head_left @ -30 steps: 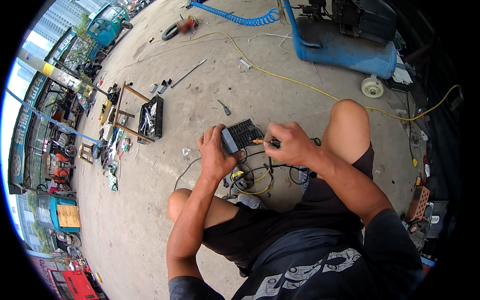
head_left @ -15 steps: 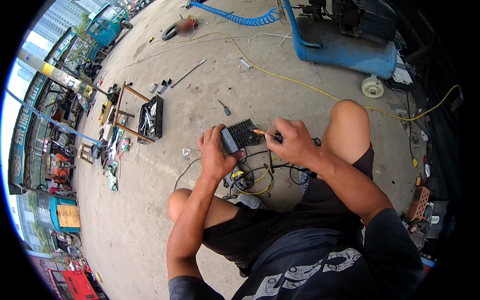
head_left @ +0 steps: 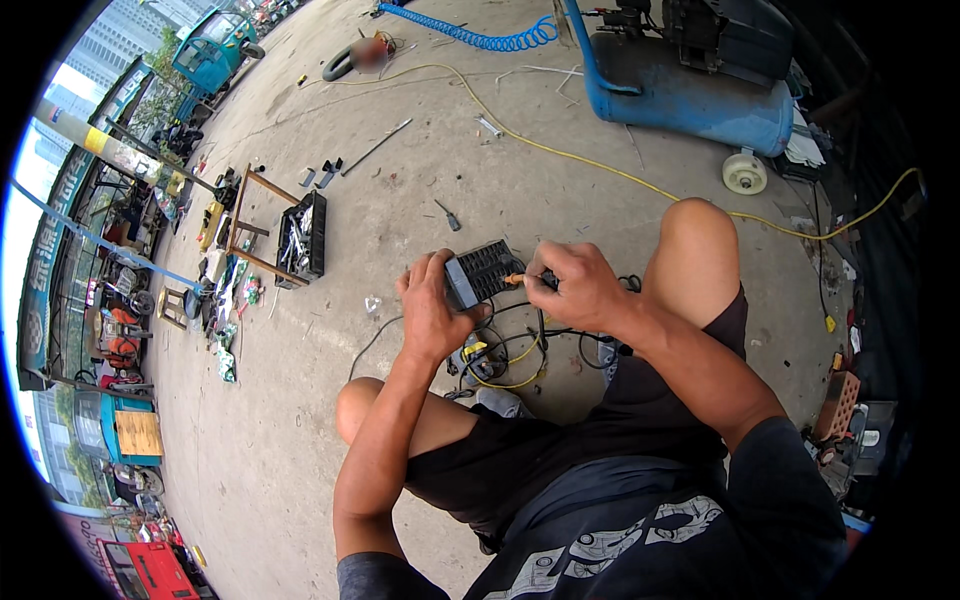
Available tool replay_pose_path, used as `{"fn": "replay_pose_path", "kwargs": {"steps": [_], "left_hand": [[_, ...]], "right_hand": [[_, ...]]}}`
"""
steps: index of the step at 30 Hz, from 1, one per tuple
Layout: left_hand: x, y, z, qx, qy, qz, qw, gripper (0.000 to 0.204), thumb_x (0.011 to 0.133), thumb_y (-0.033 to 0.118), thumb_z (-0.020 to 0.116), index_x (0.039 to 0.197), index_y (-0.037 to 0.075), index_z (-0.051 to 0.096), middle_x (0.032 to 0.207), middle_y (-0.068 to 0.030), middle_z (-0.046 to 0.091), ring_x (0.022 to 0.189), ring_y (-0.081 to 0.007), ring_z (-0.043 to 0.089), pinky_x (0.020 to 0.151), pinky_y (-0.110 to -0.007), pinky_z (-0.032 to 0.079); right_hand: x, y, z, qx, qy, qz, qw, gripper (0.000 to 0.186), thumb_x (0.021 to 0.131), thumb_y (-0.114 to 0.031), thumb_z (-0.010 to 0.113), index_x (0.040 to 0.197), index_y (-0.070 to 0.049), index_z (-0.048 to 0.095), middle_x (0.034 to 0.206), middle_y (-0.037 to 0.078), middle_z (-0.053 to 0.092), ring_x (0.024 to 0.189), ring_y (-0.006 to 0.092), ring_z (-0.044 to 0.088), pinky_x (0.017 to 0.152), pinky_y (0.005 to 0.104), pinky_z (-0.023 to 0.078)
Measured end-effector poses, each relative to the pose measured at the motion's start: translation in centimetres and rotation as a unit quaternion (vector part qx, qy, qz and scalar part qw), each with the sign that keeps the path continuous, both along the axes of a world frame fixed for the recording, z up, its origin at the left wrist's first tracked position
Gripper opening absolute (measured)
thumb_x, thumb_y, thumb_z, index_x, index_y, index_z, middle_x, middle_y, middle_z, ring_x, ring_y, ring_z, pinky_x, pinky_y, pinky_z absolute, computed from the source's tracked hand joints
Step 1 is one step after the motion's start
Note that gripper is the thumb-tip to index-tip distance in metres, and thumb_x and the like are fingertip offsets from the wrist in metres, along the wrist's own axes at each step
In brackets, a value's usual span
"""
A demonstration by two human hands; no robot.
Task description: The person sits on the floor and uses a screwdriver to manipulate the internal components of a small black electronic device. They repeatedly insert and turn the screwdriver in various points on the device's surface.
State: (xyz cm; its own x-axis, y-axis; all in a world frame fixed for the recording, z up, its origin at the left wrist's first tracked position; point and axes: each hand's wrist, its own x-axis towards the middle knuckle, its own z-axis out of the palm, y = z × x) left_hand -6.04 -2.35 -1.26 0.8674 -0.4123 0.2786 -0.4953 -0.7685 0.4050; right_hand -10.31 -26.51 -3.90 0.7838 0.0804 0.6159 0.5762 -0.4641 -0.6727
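Observation:
My left hand [head_left: 430,308] grips a black slotted box [head_left: 490,266] by its grey left end, the thumb low on its near side. My right hand [head_left: 578,285] is closed around a slim tool with an orange-brown front part [head_left: 513,279]. That front part meets the right side of the box; its exact kind is too small to tell. Black and yellow cables [head_left: 520,375] lie looped below the box, between my legs. Beyond the box, a small screwdriver [head_left: 452,220] with a dark handle rests on the concrete.
A blue air compressor [head_left: 690,100] with a white wheel stands at the far right. A yellow hose [head_left: 590,163] crosses the floor ahead. To the left are a black crate of metal tools [head_left: 318,232] and a wooden frame [head_left: 238,215]. A metal rod [head_left: 377,146] lies farther off.
My right hand has shifted slightly left and down, bringing the orange-brown tool front lower along the box's right side. My left hand and the box have barely moved.

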Motion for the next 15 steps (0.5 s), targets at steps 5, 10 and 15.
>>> {"fn": "replay_pose_path", "kwargs": {"steps": [5,10,15], "left_hand": [[0.1,0.11,-0.04,-0.001,-0.005,-0.003,1.0,0.09,0.054,0.018,0.1,0.133,0.005,0.059,0.12,-0.014,0.066,0.119,-0.0369,0.06,0.109,-0.048,0.037],[0.09,0.1,-0.15,-0.007,-0.004,-0.009,1.0,0.09,0.053,0.018,0.1,0.133,0.005,0.059,0.119,-0.0138,0.065,0.119,-0.0367,0.06,0.11,-0.048,0.036],[0.1,0.2,-0.2,-0.006,-0.003,-0.008,1.0,0.09,0.053,0.018,0.1,0.133,0.005,0.059,0.12,-0.0133,0.065,0.121,-0.0365,0.059,0.111,-0.048,0.036]], "right_hand": [[0.28,0.1,-0.7,0.017,-0.011,-0.044,0.999,0.019,0.082,-0.004,0.075,0.088,-0.002,0.058,0.077,0.016,0.07,0.063,0.0378,0.068,0.056,0.0448,0.05],[0.18,-0.2,-0.35,0.041,0.02,-0.043,0.998,0.018,0.082,-0.003,0.077,0.085,-0.001,0.059,0.074,0.015,0.07,0.066,0.0331,0.072,0.059,0.0393,0.054],[-0.13,-0.43,0.15,0.029,0.037,-0.005,0.999,0.018,0.081,-0.004,0.077,0.083,-0.001,0.059,0.072,0.015,0.069,0.063,0.0317,0.071,0.058,0.0387,0.052]]}}
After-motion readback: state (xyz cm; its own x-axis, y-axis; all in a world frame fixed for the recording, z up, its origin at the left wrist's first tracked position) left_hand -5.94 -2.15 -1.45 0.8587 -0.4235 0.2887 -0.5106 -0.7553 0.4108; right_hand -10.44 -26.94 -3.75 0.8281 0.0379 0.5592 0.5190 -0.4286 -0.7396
